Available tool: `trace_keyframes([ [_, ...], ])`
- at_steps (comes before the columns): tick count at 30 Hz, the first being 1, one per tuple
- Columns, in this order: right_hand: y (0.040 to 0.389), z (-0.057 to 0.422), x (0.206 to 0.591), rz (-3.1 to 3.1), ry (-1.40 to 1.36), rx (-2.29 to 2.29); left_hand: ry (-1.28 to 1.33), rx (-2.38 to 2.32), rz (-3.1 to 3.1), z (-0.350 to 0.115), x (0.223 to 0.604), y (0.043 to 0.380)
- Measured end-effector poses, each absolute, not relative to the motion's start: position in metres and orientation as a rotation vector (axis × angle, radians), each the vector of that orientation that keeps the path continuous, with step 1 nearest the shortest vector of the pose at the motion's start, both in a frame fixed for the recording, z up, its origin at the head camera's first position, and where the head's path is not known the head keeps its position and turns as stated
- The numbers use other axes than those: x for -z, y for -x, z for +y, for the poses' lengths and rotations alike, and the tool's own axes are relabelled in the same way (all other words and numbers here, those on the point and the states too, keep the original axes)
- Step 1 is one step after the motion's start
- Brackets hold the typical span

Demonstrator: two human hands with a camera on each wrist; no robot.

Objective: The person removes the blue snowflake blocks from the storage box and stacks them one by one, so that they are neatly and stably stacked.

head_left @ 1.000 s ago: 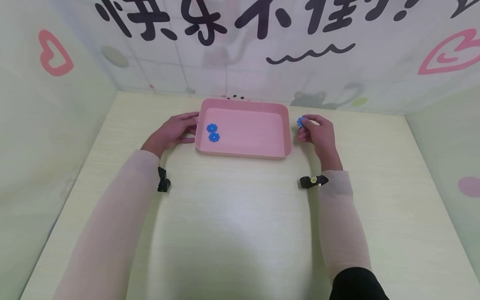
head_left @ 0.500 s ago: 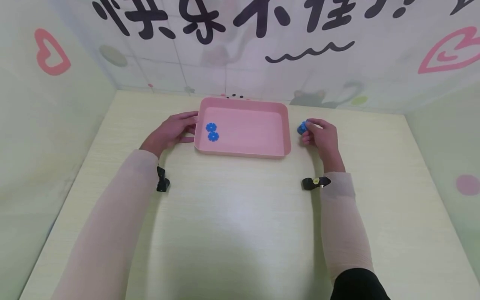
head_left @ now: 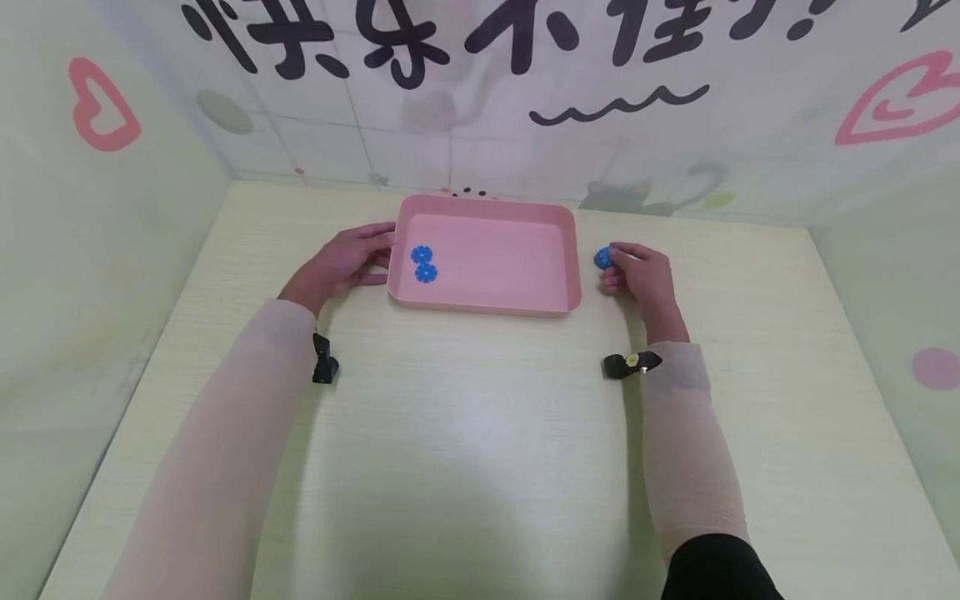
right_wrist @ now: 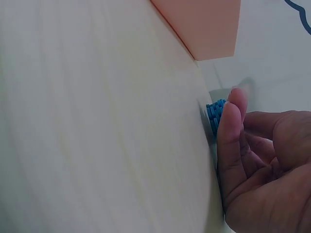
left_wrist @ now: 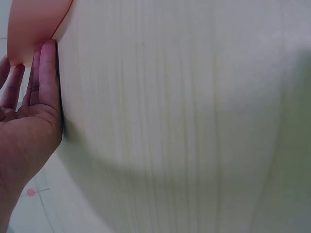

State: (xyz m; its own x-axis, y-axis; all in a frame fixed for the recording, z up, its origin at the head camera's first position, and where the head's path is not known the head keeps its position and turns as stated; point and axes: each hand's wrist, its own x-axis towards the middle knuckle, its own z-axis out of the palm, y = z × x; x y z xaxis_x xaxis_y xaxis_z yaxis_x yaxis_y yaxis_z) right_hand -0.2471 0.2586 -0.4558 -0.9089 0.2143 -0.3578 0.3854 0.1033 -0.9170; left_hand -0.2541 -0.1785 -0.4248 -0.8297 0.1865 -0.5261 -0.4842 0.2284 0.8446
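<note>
A shallow pink tray (head_left: 495,267) stands near the back of the table. Two blue notched plastic snowflake discs (head_left: 423,263) lie in its left part, one in front of the other. My left hand (head_left: 345,262) rests against the tray's left wall; in the left wrist view its fingers (left_wrist: 47,73) are stretched along the pink side. To the right of the tray, my right hand (head_left: 641,271) holds blue snowflake discs (head_left: 602,257) at its fingertips. The right wrist view shows these discs (right_wrist: 214,114) layered close to the table, partly hidden by fingers; how many are pinched cannot be told.
The pale wood-grain table (head_left: 465,450) extends in front of the tray. A printed backdrop (head_left: 495,142) rises directly behind the tray, with side walls left and right. Black wrist cameras (head_left: 325,360) hang at both cuffs.
My right hand has moved slightly right and toward me, its blue discs lower beside the tray. The left hand and the two discs in the tray have stayed in place.
</note>
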Motion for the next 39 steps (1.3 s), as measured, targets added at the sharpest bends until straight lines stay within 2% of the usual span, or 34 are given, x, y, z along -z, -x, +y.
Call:
trace_keyframes([
  [5,0.248,0.261,0.46,2.234,-0.619,1.897,0.271,-1.662,1.976,-0.181,0.437,0.26],
  [11,0.247,0.262,0.456,2.259,-0.627,1.834,0.265,-1.652,1.971,-0.178,0.432,0.259],
  [25,0.259,0.257,0.419,2.319,-0.62,1.792,0.263,-1.656,1.977,-0.178,0.439,0.264],
  [39,0.287,0.194,0.39,2.398,-0.391,1.775,0.261,-1.66,2.01,-0.183,0.445,0.266],
])
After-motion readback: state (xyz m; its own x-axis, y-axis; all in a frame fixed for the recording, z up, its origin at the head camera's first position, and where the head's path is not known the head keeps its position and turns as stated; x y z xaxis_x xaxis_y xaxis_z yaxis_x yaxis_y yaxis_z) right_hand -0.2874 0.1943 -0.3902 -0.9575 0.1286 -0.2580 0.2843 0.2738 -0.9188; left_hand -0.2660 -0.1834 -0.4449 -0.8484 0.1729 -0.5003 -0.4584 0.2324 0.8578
